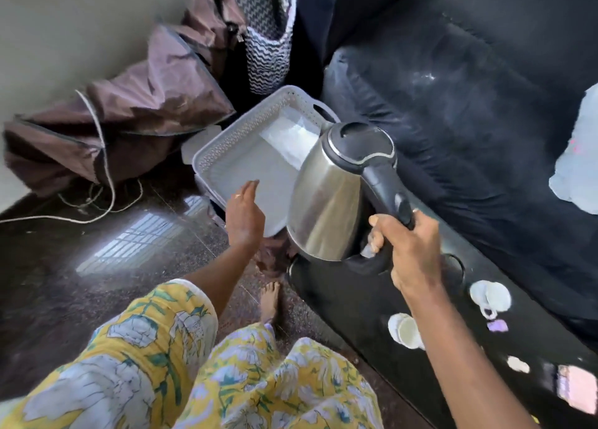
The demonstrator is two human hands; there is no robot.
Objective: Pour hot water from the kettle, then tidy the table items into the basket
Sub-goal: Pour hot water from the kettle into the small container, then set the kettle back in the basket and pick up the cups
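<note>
My right hand (409,244) grips the black handle of a steel kettle (326,202), holding it in the air above the left end of the black table (372,305), lid closed, body tilted slightly. Beyond and left of the kettle, a grey perforated basket (226,144) rests on the floor side, with white paper inside. My left hand (244,216) hovers open over the basket's near edge, holding nothing. Two white cups lie on the table: one (490,296) nearer the sofa, one (404,330) on its side by my right forearm. Small packets (498,326) lie beside them.
A dark sofa (469,105) runs behind the table. A brown bag (129,111) and a zigzag-patterned bag (268,34) sit against the wall, with a white cord (103,176) trailing over the glossy dark floor. My bare foot (270,302) stands near the table's corner.
</note>
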